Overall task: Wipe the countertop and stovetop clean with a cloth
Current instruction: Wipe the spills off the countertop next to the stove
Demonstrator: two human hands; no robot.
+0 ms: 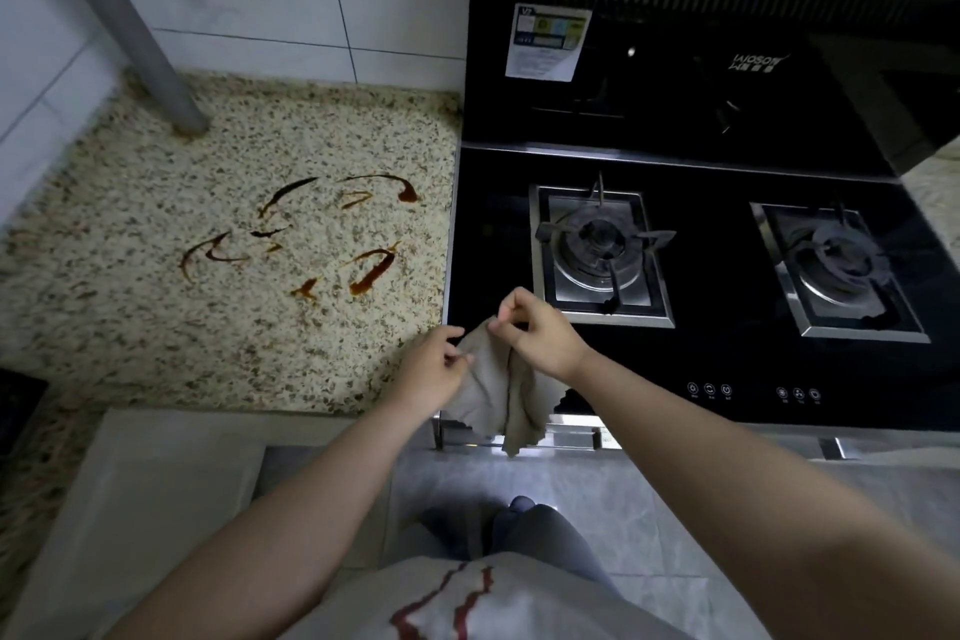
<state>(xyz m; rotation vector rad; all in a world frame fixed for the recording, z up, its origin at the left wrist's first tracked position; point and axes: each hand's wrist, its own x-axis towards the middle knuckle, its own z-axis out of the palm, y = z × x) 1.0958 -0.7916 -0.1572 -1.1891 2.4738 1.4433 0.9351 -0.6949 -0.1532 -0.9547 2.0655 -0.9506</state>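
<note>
A beige cloth (493,395) hangs in the air over the front left corner of the black glass stovetop (727,353). My left hand (431,369) pinches its left upper edge and my right hand (535,333) pinches its top edge, so the cloth droops between them. To the left lies the speckled granite countertop (130,317), marked with several dark brown sauce streaks (371,270) around its middle. Neither hand touches the counter or the stove.
Two gas burners, the left burner (597,244) and the right burner (836,260), sit in steel trays. A grey pipe (171,88) rises from the counter's back left. White tiled wall behind; a black range hood panel (675,83) stands behind the stove. Touch controls (709,389) line the stove's front.
</note>
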